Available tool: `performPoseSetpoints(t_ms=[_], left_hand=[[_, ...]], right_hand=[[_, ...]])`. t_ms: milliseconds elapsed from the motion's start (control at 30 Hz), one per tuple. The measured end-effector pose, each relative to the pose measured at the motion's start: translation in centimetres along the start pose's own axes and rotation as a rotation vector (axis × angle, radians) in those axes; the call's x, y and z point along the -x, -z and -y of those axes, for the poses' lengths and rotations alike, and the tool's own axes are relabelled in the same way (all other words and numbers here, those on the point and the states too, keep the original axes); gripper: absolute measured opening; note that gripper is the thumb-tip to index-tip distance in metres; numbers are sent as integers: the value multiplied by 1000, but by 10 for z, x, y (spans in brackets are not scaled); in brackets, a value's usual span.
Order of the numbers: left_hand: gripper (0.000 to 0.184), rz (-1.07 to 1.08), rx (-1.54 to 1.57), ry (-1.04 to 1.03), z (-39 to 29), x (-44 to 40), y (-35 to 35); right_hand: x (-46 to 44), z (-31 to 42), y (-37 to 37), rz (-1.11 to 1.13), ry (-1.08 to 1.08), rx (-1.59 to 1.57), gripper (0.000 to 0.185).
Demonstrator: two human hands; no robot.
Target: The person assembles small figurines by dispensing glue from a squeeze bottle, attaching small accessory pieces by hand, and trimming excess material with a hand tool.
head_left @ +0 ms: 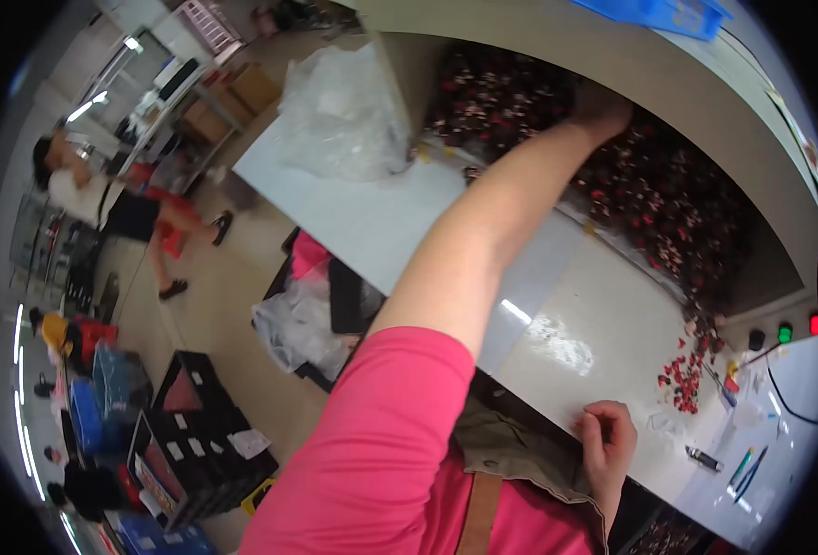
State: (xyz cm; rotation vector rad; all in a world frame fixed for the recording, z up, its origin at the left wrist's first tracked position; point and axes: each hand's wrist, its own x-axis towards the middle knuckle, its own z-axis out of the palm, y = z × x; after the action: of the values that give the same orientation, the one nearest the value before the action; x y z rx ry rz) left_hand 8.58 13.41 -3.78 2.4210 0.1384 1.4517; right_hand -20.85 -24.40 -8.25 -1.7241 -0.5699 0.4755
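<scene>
My left arm, in a pink sleeve, stretches across the white table into a wide recess. There my left hand (pixel 603 113) rests in a heap of small dark, red and pinkish pieces (pixel 663 208); its fingers are hidden among them. My right hand (pixel 608 439) is held close to my body at the table's near edge. Its fingers are curled with the thumb against them, and whatever they may hold is too small to make out. To its right lies a loose scatter of red pieces (pixel 685 377), spilling from the heap's right end.
A clear plastic bag (pixel 340 116) lies on the table's left. Several pens (pixel 749 470) and a dark cylindrical tool (pixel 703 457) lie right, below green and red buttons (pixel 800 328). Black crates (pixel 196 444) stand on the floor. A person (pixel 104 194) is walking at left.
</scene>
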Motion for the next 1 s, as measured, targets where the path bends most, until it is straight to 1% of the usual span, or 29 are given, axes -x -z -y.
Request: performPoseSetpoints(t_ms=[67, 167, 267, 300, 333, 400, 433, 467, 533, 600, 633, 733, 767, 833, 867, 933, 967, 1000], left_hand=[[27, -102, 15, -25, -1, -2, 10], [26, -254, 156, 68, -14, 14, 45], [31, -22, 823, 754, -62, 46, 121], [32, 78, 1016, 887, -77, 65, 144], [33, 181, 1214, 1019, -93, 83, 166], [30, 455, 1325, 818, -118, 130, 195], [29, 572, 1275, 819, -137, 150, 210], [29, 685, 1227, 822, -155, 170, 223], [29, 820, 1218, 819, -189, 203, 236], [29, 845, 1287, 795, -215, 224, 236], [30, 862, 1312, 772, -223, 229, 236], [32, 858, 1353, 787, -238, 232, 234], [32, 848, 1355, 789, -243, 237, 231], [31, 820, 1341, 789, -247, 243, 226], [31, 781, 1338, 754, -245, 243, 223], [32, 733, 1363, 702, -249, 243, 220], [33, 832, 1373, 907, -248, 239, 226], [36, 723, 1372, 970, -251, 248, 219]], right_hand=[[-1, -2, -1, -4, 25, -11, 4], [1, 2, -1, -7, 20, -24, 5], [0, -8, 3, 73, 73, 18, 7], [-1, -10, 6, 94, 66, 23, 11], [0, -10, 5, 60, 92, -25, 13], [-2, -11, 2, -22, 144, -122, 18], [0, -10, 5, -32, 125, -138, 29], [-1, -8, 6, -62, 176, -189, 31], [-4, -2, 2, -129, 263, -283, 34], [-4, -2, 3, -130, 280, -301, 38], [-3, -13, 8, -137, 288, -253, 34], [2, -19, 20, -212, 222, -266, 27], [1, -13, 21, -233, 271, -272, 19], [2, -19, 27, -256, 379, -94, 18], [1, -22, 28, -268, 432, -5, 18], [0, -22, 24, -281, 473, 29, 21], [2, -21, 26, -301, 450, 84, 22], [3, -15, 22, -310, 357, -33, 25]])
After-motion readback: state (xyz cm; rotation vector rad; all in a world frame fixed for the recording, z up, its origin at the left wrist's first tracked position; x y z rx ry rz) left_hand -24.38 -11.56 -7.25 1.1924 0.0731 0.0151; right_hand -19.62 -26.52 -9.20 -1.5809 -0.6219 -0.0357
